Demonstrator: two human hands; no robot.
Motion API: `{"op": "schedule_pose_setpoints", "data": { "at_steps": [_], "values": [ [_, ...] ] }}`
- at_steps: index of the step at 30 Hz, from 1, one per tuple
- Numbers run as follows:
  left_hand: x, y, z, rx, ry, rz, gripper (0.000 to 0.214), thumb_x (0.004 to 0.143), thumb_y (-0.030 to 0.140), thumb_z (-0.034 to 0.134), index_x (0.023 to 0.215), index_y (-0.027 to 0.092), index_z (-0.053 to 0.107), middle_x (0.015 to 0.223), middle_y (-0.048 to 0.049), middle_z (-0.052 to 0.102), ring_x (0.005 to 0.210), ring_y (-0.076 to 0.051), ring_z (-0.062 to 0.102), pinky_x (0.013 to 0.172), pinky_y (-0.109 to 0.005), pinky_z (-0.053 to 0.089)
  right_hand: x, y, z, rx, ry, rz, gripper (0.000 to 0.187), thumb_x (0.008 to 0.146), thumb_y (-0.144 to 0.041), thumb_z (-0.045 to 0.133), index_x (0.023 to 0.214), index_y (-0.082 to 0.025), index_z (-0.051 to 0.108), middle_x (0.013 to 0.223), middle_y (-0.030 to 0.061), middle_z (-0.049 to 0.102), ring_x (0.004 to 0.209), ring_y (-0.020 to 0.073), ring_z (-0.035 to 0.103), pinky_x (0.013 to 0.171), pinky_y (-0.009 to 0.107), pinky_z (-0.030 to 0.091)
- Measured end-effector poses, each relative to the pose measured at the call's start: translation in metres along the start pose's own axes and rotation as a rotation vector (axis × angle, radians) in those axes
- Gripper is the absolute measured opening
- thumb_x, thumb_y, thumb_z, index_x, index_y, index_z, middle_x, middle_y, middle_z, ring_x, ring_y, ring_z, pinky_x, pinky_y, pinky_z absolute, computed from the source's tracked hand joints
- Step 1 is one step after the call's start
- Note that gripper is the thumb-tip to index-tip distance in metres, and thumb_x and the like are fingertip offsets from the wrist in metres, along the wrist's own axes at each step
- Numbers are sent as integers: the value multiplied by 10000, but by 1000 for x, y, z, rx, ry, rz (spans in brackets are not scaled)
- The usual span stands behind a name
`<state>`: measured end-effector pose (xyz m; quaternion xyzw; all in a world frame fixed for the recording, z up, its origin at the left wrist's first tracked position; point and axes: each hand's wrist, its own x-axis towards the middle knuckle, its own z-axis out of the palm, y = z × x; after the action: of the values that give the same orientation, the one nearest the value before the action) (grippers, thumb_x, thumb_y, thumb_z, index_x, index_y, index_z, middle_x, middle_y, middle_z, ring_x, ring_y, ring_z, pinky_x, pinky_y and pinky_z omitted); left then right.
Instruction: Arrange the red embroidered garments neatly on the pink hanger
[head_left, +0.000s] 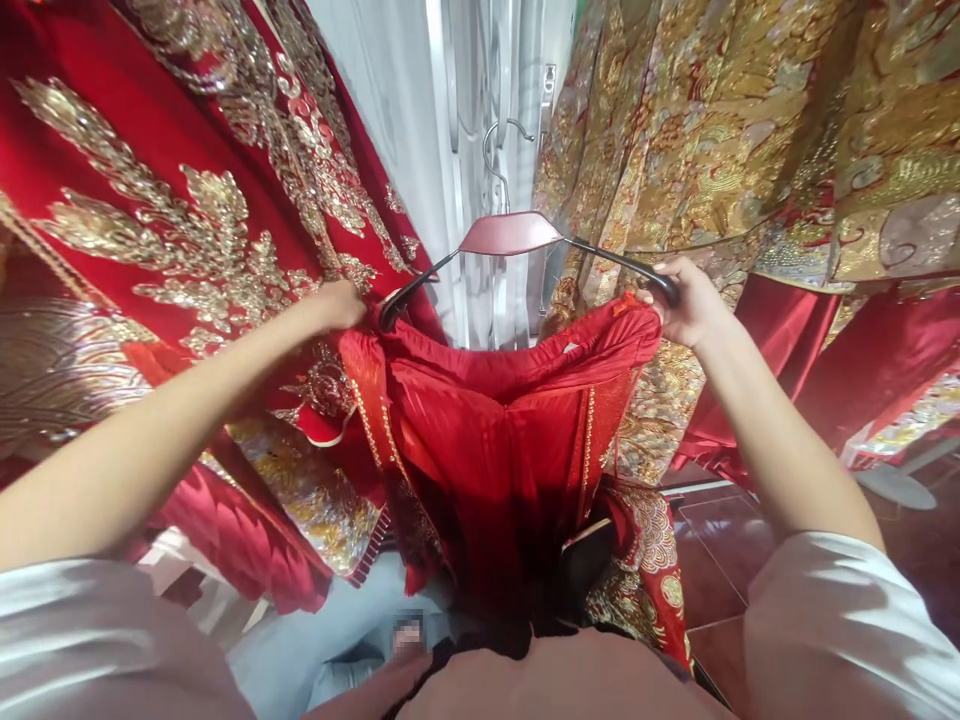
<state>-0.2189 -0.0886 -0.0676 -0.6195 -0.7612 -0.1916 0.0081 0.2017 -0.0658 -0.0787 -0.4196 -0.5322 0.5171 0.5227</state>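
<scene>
Hanger at 12 o'clock, red garment slung beneath; left hand at 9 o'clock closed on garment edge; right hand at 3 o'clock clenched round hanger tip

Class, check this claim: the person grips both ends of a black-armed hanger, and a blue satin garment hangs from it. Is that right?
No: the head view shows the satin garment is red, not blue. Left hand and right hand do grip both ends of the black-armed hanger.
</scene>
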Motion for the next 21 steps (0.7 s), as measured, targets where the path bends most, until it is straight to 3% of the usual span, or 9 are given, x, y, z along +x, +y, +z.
{"op": "schedule_pose_setpoints", "data": {
  "at_steps": [3,8,10,12,14,15,17,19,21],
  "values": [
    [9,32,-37,147,49,-73,269,680,67,518,906,-57,595,943,-216,637,1034,-346,566,856,-407,450,5,9,0,-44,-5,-63,244,716,-409,488,615,-224,364,492,-39,411,379,70,307,347,188,272],
    [-27,88,-81,247,410,158,355,780,80,391,1085,-24,540,1125,-247,585,1102,-335,553,894,-399,455,7,20,5,65,12,-37,197,663,-345,523,618,-216,381,478,-41,426,390,74,358,359,179,294],
    [-50,104,-71,275,298,250,335,786,106,390,1054,3,563,1050,-227,613,1015,-325,593,832,-382,477,9,25,8,103,-21,-21,207,661,-348,532,615,-214,381,471,-46,419,386,69,350,364,178,306],
    [-67,113,-47,303,5,343,323,794,129,414,1060,39,573,928,-183,639,836,-280,630,712,-345,487,12,29,10,132,-48,-31,219,658,-356,544,613,-215,383,478,-50,416,394,68,358,377,176,329],
    [-73,121,-20,338,-160,406,306,820,198,438,1055,78,593,839,-158,643,724,-268,620,628,-345,465,16,32,11,153,-54,-50,210,650,-353,552,613,-214,398,501,-46,439,416,69,388,389,169,346],
    [-72,126,-9,349,-142,427,297,835,241,441,1036,100,609,819,-152,642,720,-274,617,623,-353,457,18,32,11,159,-57,-59,201,649,-348,554,614,-212,409,514,-43,453,427,69,402,394,166,352],
    [-63,140,4,333,64,494,304,866,302,425,1022,140,630,852,-145,646,810,-293,615,687,-375,452,21,33,11,153,-79,-71,194,658,-345,556,616,-206,427,525,-41,471,435,67,416,399,162,354],
    [-49,158,8,276,327,643,342,886,331,422,1131,164,592,1017,-148,634,1001,-310,570,828,-404,424,22,33,10,138,-109,-84,206,677,-355,564,620,-201,439,512,-47,465,426,63,411,397,160,349],
    [-34,178,11,239,440,831,377,892,362,444,1204,180,550,1155,-137,591,1156,-314,478,951,-424,351,19,33,8,127,-137,-94,232,694,-370,585,621,-197,450,481,-62,437,399,55,377,381,157,328]
  ]
}}
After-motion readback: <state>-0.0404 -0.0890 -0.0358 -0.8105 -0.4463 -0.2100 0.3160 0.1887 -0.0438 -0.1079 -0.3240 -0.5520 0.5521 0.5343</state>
